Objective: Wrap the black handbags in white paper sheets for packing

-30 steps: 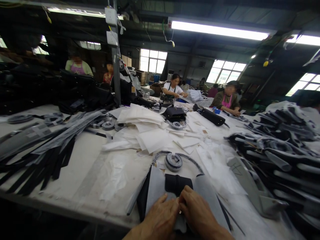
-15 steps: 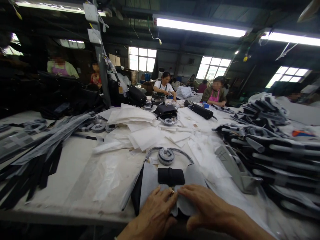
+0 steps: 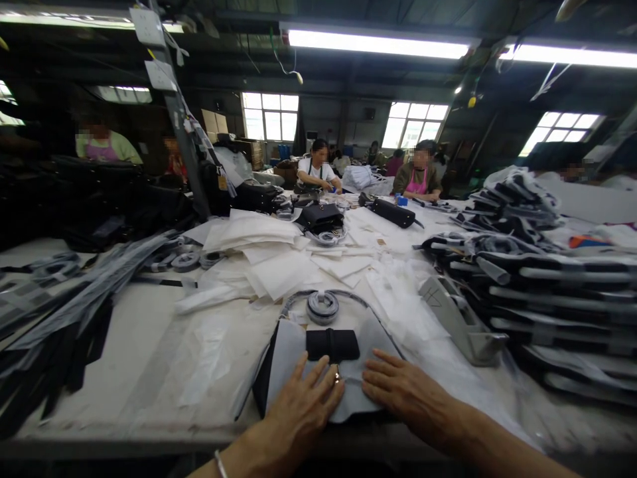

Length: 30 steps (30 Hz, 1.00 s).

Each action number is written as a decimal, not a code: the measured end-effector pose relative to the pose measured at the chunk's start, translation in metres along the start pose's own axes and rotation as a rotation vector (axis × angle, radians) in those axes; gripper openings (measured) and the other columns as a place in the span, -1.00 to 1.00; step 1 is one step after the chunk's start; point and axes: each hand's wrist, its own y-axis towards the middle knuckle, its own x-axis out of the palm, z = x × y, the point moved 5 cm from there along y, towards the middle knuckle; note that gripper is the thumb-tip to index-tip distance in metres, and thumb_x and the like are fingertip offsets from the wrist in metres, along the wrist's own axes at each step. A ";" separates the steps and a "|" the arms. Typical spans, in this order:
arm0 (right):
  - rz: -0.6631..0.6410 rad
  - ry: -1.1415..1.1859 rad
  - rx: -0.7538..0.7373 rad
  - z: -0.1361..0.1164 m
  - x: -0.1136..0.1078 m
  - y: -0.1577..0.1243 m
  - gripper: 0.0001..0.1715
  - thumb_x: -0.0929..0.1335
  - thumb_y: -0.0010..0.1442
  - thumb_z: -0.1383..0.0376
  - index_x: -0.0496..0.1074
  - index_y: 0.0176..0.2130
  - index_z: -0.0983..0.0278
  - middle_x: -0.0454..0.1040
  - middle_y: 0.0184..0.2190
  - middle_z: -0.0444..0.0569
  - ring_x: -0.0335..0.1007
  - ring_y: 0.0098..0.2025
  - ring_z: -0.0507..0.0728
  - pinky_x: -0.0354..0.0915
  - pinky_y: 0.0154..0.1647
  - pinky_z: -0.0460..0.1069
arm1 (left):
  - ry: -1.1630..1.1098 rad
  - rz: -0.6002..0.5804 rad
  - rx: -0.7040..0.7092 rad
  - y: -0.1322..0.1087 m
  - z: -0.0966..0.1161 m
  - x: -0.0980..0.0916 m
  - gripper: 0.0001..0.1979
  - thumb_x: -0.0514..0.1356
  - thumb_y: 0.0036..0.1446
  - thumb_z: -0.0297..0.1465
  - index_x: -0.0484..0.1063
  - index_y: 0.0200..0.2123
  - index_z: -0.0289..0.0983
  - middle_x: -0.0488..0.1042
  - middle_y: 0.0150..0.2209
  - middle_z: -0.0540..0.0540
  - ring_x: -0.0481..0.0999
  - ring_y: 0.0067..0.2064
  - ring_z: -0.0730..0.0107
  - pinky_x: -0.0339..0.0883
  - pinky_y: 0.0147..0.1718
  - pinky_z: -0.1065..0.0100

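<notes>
A black handbag (image 3: 262,378) lies at the table's front edge, its front covered by a pale grey protective sheet (image 3: 286,348). On the sheet's left half my left hand (image 3: 308,395) rests flat with its fingers spread, beside a small gold-coloured clasp (image 3: 337,373). My right hand (image 3: 395,385) lies flat on the right half, fingers stretched out. A black flap piece (image 3: 332,344) shows above both hands. Behind the bag, its wrapped handle (image 3: 358,299) arches around a coiled, wrapped strap (image 3: 322,307). The bag's lower part is partly hidden by my hands.
A grey tape dispenser (image 3: 462,325) stands to the right, before a stack of wrapped black bags (image 3: 557,305). White paper sheets (image 3: 269,259) spread behind. Wrapped black strips (image 3: 84,325) lie left. Co-workers (image 3: 318,169) sit at the far side.
My hands have moved apart; the right one has shifted outward, and both now lie flatter on the sheet. The whole view has swung slightly to the right.
</notes>
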 end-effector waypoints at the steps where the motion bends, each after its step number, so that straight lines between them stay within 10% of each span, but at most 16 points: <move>1: -0.013 0.022 0.022 0.001 -0.002 -0.001 -0.58 0.25 0.23 0.49 0.52 -0.01 0.21 0.58 -0.04 0.06 0.43 0.09 0.23 0.13 0.32 0.22 | 0.010 -0.004 0.000 0.000 0.000 0.002 -0.48 0.06 0.33 -0.47 0.12 0.33 -0.21 0.25 0.32 -0.23 0.24 0.30 -0.03 0.17 0.20 -0.03; 8: -0.074 0.068 0.283 -0.013 -0.014 0.008 -0.54 0.41 0.19 0.23 0.51 0.09 0.22 0.51 0.09 0.14 0.40 0.17 0.35 0.13 0.32 0.24 | 0.019 0.073 -0.018 -0.004 -0.005 0.017 -0.44 0.13 0.34 -0.37 0.09 0.35 -0.16 0.27 0.31 -0.19 0.31 0.24 0.05 0.20 0.16 0.08; 15: 0.039 0.034 0.318 -0.008 0.048 0.062 -0.33 0.22 0.39 -0.05 0.22 0.34 0.19 0.16 0.34 0.08 0.07 0.37 0.35 0.15 0.33 0.27 | 0.086 0.230 -0.013 0.006 -0.011 0.036 -0.55 0.12 0.37 -0.28 0.22 0.28 -0.18 0.42 0.20 -0.08 0.42 0.15 0.19 0.32 0.05 0.21; 25: 0.096 -0.106 0.201 0.012 0.076 0.052 -0.36 0.24 0.37 -0.08 0.24 0.33 0.04 0.12 0.36 0.05 0.08 0.36 0.42 0.21 0.27 0.32 | 0.191 0.168 -0.052 -0.035 -0.045 0.004 -0.65 0.17 0.30 -0.42 0.37 0.14 -0.29 0.51 0.08 -0.23 0.50 0.08 0.11 0.29 0.12 0.11; 30: 0.038 -0.113 0.217 0.007 0.080 0.054 -0.32 0.22 0.36 -0.13 0.21 0.34 0.04 0.06 0.37 0.10 0.04 0.36 0.51 0.15 0.25 0.46 | -0.030 -0.015 -0.033 -0.069 -0.051 -0.020 -0.32 0.19 0.09 -0.63 0.22 0.29 -0.24 0.33 0.27 -0.19 0.37 0.25 0.11 0.26 0.19 0.17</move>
